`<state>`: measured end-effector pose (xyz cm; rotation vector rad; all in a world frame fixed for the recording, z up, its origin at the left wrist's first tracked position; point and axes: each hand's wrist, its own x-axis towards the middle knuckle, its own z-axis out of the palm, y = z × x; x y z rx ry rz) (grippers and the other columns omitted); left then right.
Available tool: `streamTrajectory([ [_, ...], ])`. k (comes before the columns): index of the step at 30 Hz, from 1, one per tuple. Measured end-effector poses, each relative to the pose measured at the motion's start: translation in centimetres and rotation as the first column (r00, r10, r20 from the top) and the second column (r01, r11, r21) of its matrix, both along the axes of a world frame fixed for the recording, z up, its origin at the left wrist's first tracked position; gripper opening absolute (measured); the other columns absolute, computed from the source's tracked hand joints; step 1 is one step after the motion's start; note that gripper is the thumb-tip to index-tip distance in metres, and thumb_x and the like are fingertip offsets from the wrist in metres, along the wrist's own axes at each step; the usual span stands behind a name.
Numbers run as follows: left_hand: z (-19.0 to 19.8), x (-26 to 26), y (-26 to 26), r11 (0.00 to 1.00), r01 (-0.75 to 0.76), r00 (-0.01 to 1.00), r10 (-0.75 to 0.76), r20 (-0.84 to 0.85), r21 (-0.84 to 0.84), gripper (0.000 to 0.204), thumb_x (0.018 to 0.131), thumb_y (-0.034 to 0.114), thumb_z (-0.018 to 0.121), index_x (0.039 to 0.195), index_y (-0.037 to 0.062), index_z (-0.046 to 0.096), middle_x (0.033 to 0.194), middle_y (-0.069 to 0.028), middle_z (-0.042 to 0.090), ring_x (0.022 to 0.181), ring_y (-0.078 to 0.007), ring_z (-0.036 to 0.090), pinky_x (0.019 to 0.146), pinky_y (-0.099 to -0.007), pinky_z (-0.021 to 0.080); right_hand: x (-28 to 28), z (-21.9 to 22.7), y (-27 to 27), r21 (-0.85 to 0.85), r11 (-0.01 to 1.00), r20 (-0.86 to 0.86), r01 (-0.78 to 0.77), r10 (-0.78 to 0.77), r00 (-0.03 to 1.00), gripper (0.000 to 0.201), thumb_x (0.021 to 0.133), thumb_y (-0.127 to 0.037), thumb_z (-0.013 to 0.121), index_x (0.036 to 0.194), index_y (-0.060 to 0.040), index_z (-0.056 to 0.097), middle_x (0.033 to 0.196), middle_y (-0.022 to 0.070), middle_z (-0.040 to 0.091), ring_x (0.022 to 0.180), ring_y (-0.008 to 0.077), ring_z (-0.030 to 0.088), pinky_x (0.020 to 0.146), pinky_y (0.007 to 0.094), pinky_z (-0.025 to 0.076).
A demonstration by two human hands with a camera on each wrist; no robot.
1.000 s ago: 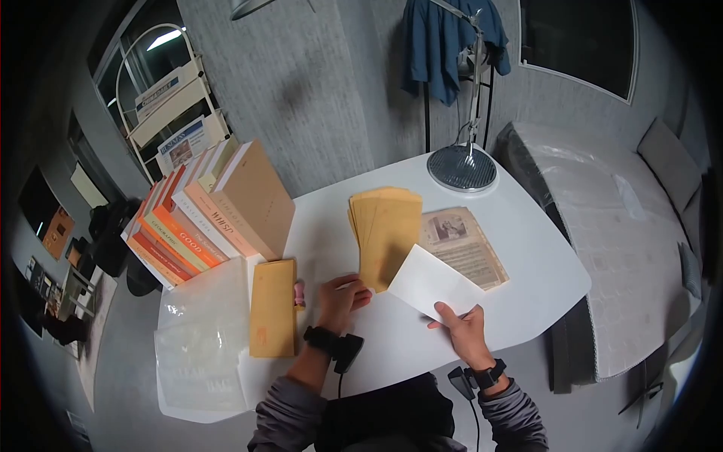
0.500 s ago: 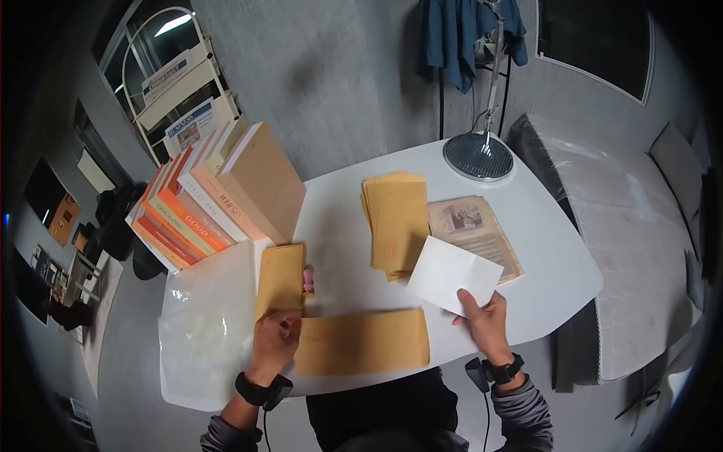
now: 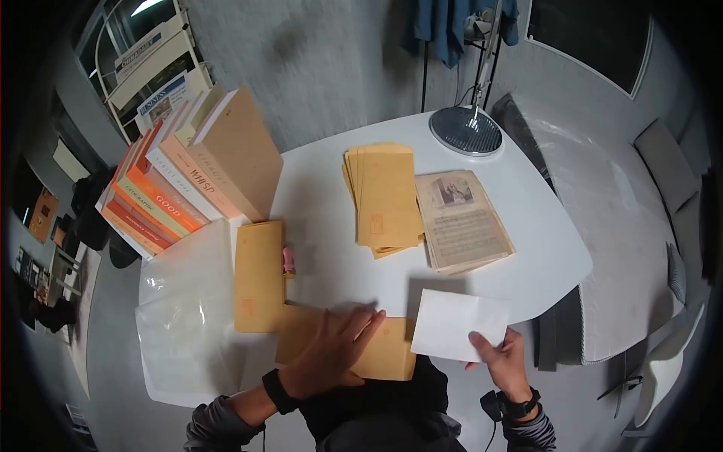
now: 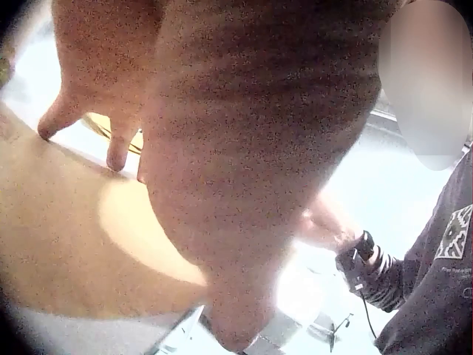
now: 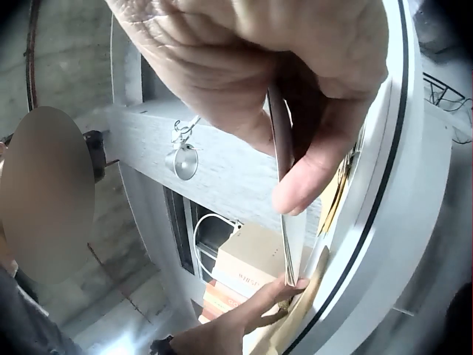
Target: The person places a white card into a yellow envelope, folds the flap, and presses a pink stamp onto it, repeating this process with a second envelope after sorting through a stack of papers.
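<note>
White table [image 3: 541, 241], hands [image 3: 329, 352] [image 3: 506, 366], one gripping paper [image 3: 456, 324], one (left) partly hiding envelope [image 3: 393, 352]

Tan paper env [image 3: 392, 354], long & narrow, long side running L–R, mid hidden from above, both ends showing, folded white paper [image 3: 450, 324], blank upper face, faint crease, layered edge, held up just R of env

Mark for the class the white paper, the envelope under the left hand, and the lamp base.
White paper [image 3: 456, 325]: head view, middle of its upper face.
Envelope [image 3: 392, 352] under the left hand [image 3: 330, 354]: head view, uncovered part near its right end.
Lamp base [image 3: 465, 132]: head view, its ridged top.
</note>
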<state>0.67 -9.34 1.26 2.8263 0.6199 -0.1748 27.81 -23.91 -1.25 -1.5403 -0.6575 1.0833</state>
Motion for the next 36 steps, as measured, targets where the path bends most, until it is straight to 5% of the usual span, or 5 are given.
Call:
streamTrajectory([
  [4, 0.4, 1.0, 0.1, 0.999, -0.041, 0.997, 0.039, 0.063, 0.027, 0.125, 0.053, 0.045, 0.091, 0.152, 0.0013, 0.026, 0.137, -0.0167, 0.038, 0.128, -0.034, 0.042, 0.105, -0.0623, 0.034, -1.0, 0.8, -1.3, 0.019, 1.0, -0.005, 0.004, -0.004, 1.0, 0.025, 0.094, -0.008, 0.066, 0.105, 0.0139, 0.062, 0.086, 0.0149, 0.071, 0.065, 0.0188, 0.069, 0.053, 0.0288, 0.058],
  [13, -1.2, 2.3, 0.0, 0.976, -0.209, 0.972, 0.214, 0.1, -0.059, 0.122, 0.049, 0.038, 0.093, 0.147, 0.0005, 0.031, 0.134, -0.0164, 0.038, 0.131, -0.0354, 0.038, 0.107, -0.0692, 0.024, -1.4, -0.3, -2.1, 0.004, 1.0, 0.133, 0.012, -0.012, 0.991, 0.025, 0.094, -0.007, 0.066, 0.108, 0.0131, 0.063, 0.089, 0.0147, 0.071, 0.071, 0.0165, 0.069, 0.056, 0.0282, 0.06],
  [19, -0.8, 2.1, -0.6, 0.955, -0.255, 0.943, 0.28, 0.18, -0.149, 0.107, 0.053, 0.03, 0.091, 0.14, 0.0049, 0.035, 0.137, -0.0134, 0.039, 0.134, -0.0354, 0.036, 0.107, -0.0757, 0.014, -1.0, 0.3, -1.1, 0.058, 0.998, 0.063, 0.02, -0.024, 0.998, 0.023, 0.095, -0.009, 0.065, 0.106, 0.0114, 0.063, 0.087, 0.0128, 0.071, 0.062, 0.0161, 0.066, 0.054, 0.0271, 0.055],
  [28, -0.1, 2.2, -1.0, 0.943, -0.28, 0.93, 0.312, 0.192, -0.178, 0.102, 0.057, 0.029, 0.09, 0.139, 0.0036, 0.034, 0.138, -0.0137, 0.042, 0.135, -0.0345, 0.035, 0.108, -0.0753, 0.009, 0.9, 0.0, 0.0, 0.121, 0.993, 0.0, -0.003, 0.004, 1.0, 0.025, 0.095, -0.01, 0.066, 0.111, 0.009, 0.066, 0.094, 0.0123, 0.072, 0.076, 0.0145, 0.068, 0.06, 0.0273, 0.06],
  [36, -0.6, 2.2, -1.3, 0.938, -0.312, 0.91, 0.34, 0.238, -0.148, 0.105, 0.055, 0.026, 0.092, 0.139, 0.0036, 0.033, 0.139, -0.0153, 0.041, 0.135, -0.0373, 0.034, 0.108, -0.0751, 0.009, 1.4, -0.3, 0.0, -0.01, 0.98, 0.009, -0.199, 0.199, 0.98, 0.028, 0.095, -0.015, 0.067, 0.113, 0.0071, 0.068, 0.096, 0.0133, 0.072, 0.077, 0.0153, 0.068, 0.058, 0.0267, 0.06],
])
